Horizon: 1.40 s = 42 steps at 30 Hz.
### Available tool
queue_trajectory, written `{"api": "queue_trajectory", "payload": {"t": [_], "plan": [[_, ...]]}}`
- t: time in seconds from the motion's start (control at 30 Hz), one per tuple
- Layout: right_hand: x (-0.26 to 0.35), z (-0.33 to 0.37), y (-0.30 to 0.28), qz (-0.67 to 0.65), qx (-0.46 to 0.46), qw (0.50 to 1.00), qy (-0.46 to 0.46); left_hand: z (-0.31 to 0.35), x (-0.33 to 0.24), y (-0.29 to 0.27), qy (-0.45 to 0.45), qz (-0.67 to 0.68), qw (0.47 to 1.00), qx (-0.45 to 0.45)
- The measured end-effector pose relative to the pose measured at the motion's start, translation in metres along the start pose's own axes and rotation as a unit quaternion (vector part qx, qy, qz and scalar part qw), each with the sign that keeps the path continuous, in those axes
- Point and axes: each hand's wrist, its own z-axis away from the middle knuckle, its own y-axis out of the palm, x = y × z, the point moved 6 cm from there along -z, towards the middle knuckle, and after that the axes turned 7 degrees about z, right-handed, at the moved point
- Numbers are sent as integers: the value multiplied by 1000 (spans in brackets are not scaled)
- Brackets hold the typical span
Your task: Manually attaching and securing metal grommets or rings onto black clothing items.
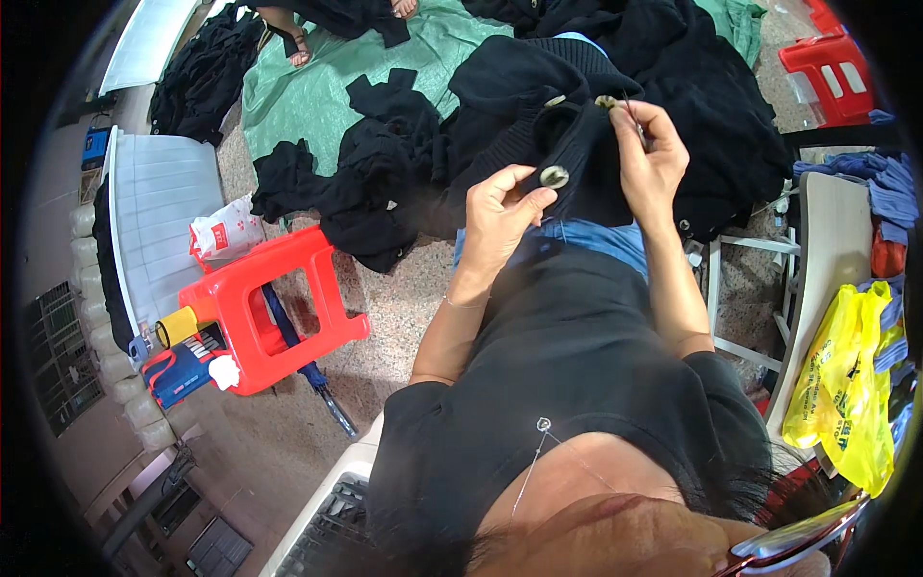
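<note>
- While the head view looks down over the person's chest, a black knitted garment [538, 125] is seen held up above the lap, in front of both raised hands.
- The left hand [500, 216] is bent upward at the wrist, with the forearm rising from the lower middle of the picture; its thumb and fingers are pinched on the garment's edge just beside a round pale button [555, 176].
- The right hand [652, 159] is lifted higher, its forearm climbing steeply from the elbow at the right; the fingertips are closed on a thin needle [635, 120] near a second button [606, 101] at the top of the garment's edge.
- Whether thread is drawn through the needle cannot be told.
- More black clothing [385, 173] is heaped on a green sheet [317, 96] spread over the floor beyond the hands.
- A red plastic stool [279, 308] is stood on the speckled floor at the left, well apart from the hands, with a yellow spool [176, 327] just beside it.
- A yellow plastic bag [846, 385] is hung at the right edge, near a pale table [827, 250].
</note>
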Motion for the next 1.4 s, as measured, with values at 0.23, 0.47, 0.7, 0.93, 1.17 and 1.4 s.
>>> {"api": "queue_trajectory", "payload": {"t": [0.23,0.47,0.7,0.93,1.17,1.4], "plan": [[38,10,1,139,54,977,-150,-2,2,2,-52,183,981,-34],[45,40,15,93,154,961,-211,-1,1,3,-32,204,977,-51],[53,61,18,154,91,971,-157,4,9,17,10,266,960,-89],[51,65,20,182,65,960,-201,7,13,21,37,329,940,-85],[51,63,17,180,41,960,-211,7,13,21,24,315,945,-89],[55,62,12,162,57,969,-178,7,13,18,20,311,945,-101]]}}
